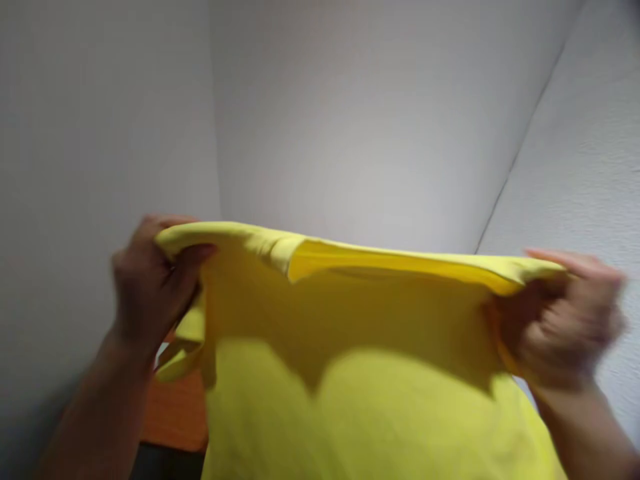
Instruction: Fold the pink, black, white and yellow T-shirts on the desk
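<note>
A yellow T-shirt (380, 400) hangs stretched out between my two hands, its neck opening along the upper edge. My left hand (155, 273) pinches the cloth near one shoulder, thumb below and fingers over the top. A sleeve dangles beside that wrist. At the other end my right hand (565, 313) is closed on the cloth, somewhat blurred. Shadow covers the upper part of the shirt, while light falls on the part below. The shirt's lower end runs out of view at the bottom.
Behind the shirt, an orange-brown wooden surface (173, 410) shows at the lower left, with something dark beneath it. Pale walls (350, 120) rise at the back and on both sides, meeting in corners.
</note>
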`<state>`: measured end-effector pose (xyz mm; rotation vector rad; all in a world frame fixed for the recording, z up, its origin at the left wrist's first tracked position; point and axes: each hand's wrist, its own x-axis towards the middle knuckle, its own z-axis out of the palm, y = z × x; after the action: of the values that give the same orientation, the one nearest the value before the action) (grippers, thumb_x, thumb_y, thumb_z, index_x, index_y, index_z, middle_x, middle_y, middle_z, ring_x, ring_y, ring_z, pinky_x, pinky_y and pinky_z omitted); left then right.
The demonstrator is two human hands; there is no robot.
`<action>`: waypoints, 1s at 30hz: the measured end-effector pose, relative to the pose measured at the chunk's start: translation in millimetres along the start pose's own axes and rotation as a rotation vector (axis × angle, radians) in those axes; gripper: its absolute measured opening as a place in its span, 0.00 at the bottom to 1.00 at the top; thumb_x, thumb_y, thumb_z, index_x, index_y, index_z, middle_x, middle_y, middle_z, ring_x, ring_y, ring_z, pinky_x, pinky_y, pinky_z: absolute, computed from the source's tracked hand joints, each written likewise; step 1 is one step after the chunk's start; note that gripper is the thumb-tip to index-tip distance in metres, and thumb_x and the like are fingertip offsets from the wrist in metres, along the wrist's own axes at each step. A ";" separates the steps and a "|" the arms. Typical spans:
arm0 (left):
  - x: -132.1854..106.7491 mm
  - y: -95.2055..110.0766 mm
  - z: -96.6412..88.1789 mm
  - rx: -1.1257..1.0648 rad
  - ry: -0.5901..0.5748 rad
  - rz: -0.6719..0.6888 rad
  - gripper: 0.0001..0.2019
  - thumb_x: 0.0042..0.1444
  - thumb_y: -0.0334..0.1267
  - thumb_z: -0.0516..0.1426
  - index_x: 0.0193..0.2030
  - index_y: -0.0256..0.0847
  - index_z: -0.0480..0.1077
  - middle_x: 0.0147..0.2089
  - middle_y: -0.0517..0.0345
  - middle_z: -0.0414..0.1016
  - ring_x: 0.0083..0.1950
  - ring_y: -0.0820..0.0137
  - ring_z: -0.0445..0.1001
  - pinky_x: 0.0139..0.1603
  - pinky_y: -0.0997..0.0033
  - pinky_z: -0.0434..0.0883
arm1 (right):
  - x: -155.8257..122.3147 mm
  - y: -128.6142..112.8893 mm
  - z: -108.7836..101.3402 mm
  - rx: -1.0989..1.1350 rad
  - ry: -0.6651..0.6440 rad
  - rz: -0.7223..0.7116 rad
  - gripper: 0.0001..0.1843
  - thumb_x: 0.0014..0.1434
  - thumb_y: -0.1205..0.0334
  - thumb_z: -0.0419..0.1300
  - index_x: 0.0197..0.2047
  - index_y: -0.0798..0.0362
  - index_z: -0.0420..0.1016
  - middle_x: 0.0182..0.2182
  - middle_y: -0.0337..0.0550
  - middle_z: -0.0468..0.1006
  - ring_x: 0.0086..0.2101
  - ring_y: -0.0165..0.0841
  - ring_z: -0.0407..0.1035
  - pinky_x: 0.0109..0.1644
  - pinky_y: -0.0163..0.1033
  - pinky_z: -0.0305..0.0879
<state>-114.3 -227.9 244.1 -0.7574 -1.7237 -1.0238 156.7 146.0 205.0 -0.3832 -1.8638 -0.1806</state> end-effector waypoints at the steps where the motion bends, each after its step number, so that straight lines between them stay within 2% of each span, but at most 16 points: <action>1: 16.5 -7.0 28.2 0.017 -0.035 0.034 0.19 0.59 0.54 0.54 0.45 0.41 0.70 0.36 0.62 0.71 0.33 0.71 0.68 0.36 0.71 0.67 | 24.0 1.0 24.9 0.000 0.100 0.019 0.21 0.64 0.62 0.49 0.60 0.44 0.62 0.49 0.52 0.70 0.52 0.47 0.65 0.52 0.51 0.64; 2: 32.3 -15.3 58.2 0.035 -0.150 0.030 0.19 0.60 0.54 0.53 0.47 0.40 0.69 0.32 0.62 0.71 0.30 0.71 0.68 0.34 0.71 0.67 | 47.7 2.5 52.2 0.022 0.047 -0.007 0.21 0.63 0.65 0.48 0.58 0.48 0.64 0.48 0.52 0.71 0.50 0.45 0.66 0.53 0.50 0.64; 3: 45.7 -24.2 88.4 0.071 -0.254 0.009 0.20 0.61 0.52 0.52 0.50 0.39 0.68 0.34 0.60 0.73 0.32 0.70 0.70 0.36 0.70 0.68 | 68.6 4.1 80.9 0.033 -0.062 -0.038 0.20 0.63 0.68 0.47 0.57 0.52 0.64 0.46 0.53 0.71 0.49 0.43 0.65 0.54 0.47 0.63; 5: 57.7 -41.5 143.3 0.128 -0.362 -0.018 0.21 0.61 0.46 0.53 0.56 0.34 0.64 0.43 0.49 0.75 0.42 0.63 0.73 0.45 0.64 0.69 | 93.2 7.1 137.8 -0.036 -0.361 -0.003 0.19 0.65 0.65 0.48 0.59 0.56 0.61 0.51 0.55 0.70 0.52 0.41 0.62 0.58 0.45 0.58; 6: 54.0 -48.7 165.7 0.184 -0.445 -0.027 0.23 0.61 0.42 0.52 0.59 0.30 0.61 0.49 0.41 0.73 0.50 0.58 0.72 0.51 0.59 0.67 | 94.2 8.1 163.4 -0.054 -0.420 0.014 0.21 0.65 0.62 0.51 0.60 0.58 0.61 0.53 0.58 0.68 0.53 0.43 0.61 0.59 0.47 0.56; 8: 26.6 -58.7 197.4 0.220 -0.575 -0.016 0.24 0.60 0.37 0.52 0.60 0.26 0.60 0.56 0.32 0.69 0.59 0.51 0.67 0.59 0.51 0.62 | 74.3 9.0 204.5 -0.074 -0.524 0.036 0.25 0.65 0.59 0.53 0.63 0.59 0.58 0.55 0.60 0.66 0.54 0.45 0.60 0.58 0.49 0.56; 10: -20.6 -63.2 214.1 0.189 -0.713 0.024 0.21 0.60 0.37 0.51 0.58 0.28 0.63 0.57 0.34 0.69 0.61 0.52 0.65 0.62 0.52 0.60 | 33.5 8.9 231.2 -0.062 -0.616 0.021 0.25 0.65 0.59 0.54 0.63 0.59 0.60 0.55 0.59 0.67 0.54 0.45 0.60 0.57 0.48 0.56; 14: -127.9 -69.3 226.9 0.094 -1.019 0.077 0.20 0.63 0.44 0.50 0.57 0.37 0.67 0.61 0.44 0.70 0.63 0.62 0.66 0.63 0.62 0.63 | -62.8 13.0 257.0 -0.057 -0.930 -0.063 0.25 0.64 0.56 0.56 0.61 0.56 0.65 0.58 0.60 0.67 0.58 0.49 0.58 0.60 0.51 0.54; 16: -167.7 -75.6 230.4 0.094 -1.146 0.056 0.25 0.61 0.49 0.51 0.60 0.38 0.66 0.66 0.43 0.65 0.67 0.58 0.62 0.64 0.55 0.62 | -101.4 19.3 263.5 -0.056 -1.089 -0.081 0.29 0.64 0.50 0.54 0.64 0.55 0.63 0.62 0.60 0.62 0.62 0.52 0.53 0.62 0.54 0.51; 18: -191.1 -82.3 233.1 0.112 -1.227 0.023 0.30 0.61 0.52 0.51 0.65 0.38 0.62 0.70 0.41 0.56 0.71 0.53 0.54 0.67 0.46 0.56 | -126.8 27.9 268.4 -0.053 -1.231 -0.059 0.34 0.65 0.43 0.50 0.68 0.53 0.58 0.67 0.58 0.54 0.65 0.54 0.47 0.64 0.57 0.47; 20: -198.7 -84.4 234.8 0.147 -1.286 -0.002 0.32 0.63 0.54 0.47 0.69 0.37 0.56 0.73 0.41 0.47 0.74 0.52 0.45 0.69 0.42 0.49 | -135.8 38.6 274.1 -0.022 -1.328 -0.016 0.37 0.64 0.39 0.48 0.70 0.50 0.54 0.69 0.55 0.48 0.66 0.55 0.43 0.64 0.60 0.45; 22: -195.5 -75.3 234.4 0.200 -1.335 -0.016 0.33 0.65 0.55 0.43 0.70 0.37 0.53 0.74 0.43 0.43 0.74 0.53 0.39 0.70 0.41 0.43 | -129.4 52.3 283.0 0.028 -1.332 0.028 0.36 0.63 0.38 0.49 0.68 0.47 0.57 0.68 0.53 0.52 0.65 0.52 0.48 0.64 0.57 0.47; 24: -189.8 -50.0 230.0 0.226 -1.345 -0.006 0.33 0.65 0.55 0.43 0.70 0.36 0.54 0.73 0.42 0.45 0.74 0.50 0.38 0.70 0.39 0.40 | -113.2 70.2 295.9 0.043 -1.293 0.078 0.31 0.64 0.42 0.50 0.65 0.49 0.63 0.64 0.54 0.61 0.62 0.47 0.57 0.62 0.50 0.53; 26: -189.9 -8.7 219.8 0.156 -1.326 0.057 0.32 0.65 0.54 0.46 0.69 0.37 0.56 0.73 0.41 0.48 0.74 0.48 0.41 0.70 0.37 0.40 | -95.8 91.2 310.8 -0.003 -1.239 0.142 0.27 0.66 0.49 0.50 0.62 0.55 0.65 0.60 0.57 0.67 0.58 0.44 0.62 0.60 0.45 0.56; 29: -208.9 68.5 197.3 -0.088 -1.354 0.292 0.28 0.64 0.48 0.50 0.70 0.46 0.54 0.73 0.47 0.50 0.73 0.53 0.49 0.69 0.42 0.53 | -82.7 120.3 330.1 -0.096 -1.164 0.250 0.23 0.65 0.58 0.51 0.58 0.62 0.68 0.56 0.63 0.70 0.56 0.46 0.65 0.58 0.45 0.58; 30: -219.0 93.0 189.9 -0.136 -1.446 0.406 0.24 0.63 0.48 0.52 0.66 0.52 0.61 0.70 0.50 0.57 0.70 0.56 0.57 0.65 0.50 0.63 | -83.1 127.6 334.7 -0.126 -1.144 0.287 0.22 0.65 0.59 0.51 0.57 0.63 0.69 0.54 0.65 0.71 0.55 0.47 0.65 0.57 0.46 0.59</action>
<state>-38.7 -24.7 30.4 -2.1549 -2.4318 -0.1869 -74.5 355.3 10.3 -0.9731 -2.8772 0.1678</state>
